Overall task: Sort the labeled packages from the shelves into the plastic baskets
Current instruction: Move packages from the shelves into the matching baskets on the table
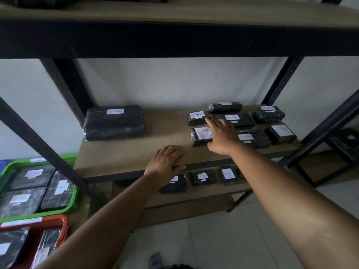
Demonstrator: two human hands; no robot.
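Observation:
Several black wrapped packages with white labels lie on the middle shelf [165, 133]. A large one marked RETURN [114, 122] sits at the left; smaller ones cluster at the right, among them two RETURN packages [195, 117] [200, 136]. My right hand [221, 136] reaches over that cluster with fingers spread, above the packages, holding nothing. My left hand [166, 161] rests flat on the shelf's front edge. A green basket [64, 210] and a red basket [62, 226] at lower left each hold black packages.
More small labeled packages [204, 177] lie on the lower shelf. Black diagonal braces [38, 144] and uprights [279, 82] frame the shelving. A second black rack [342, 140] stands at right. A blue basket edge [3, 166] shows at far left. Tiled floor lies below.

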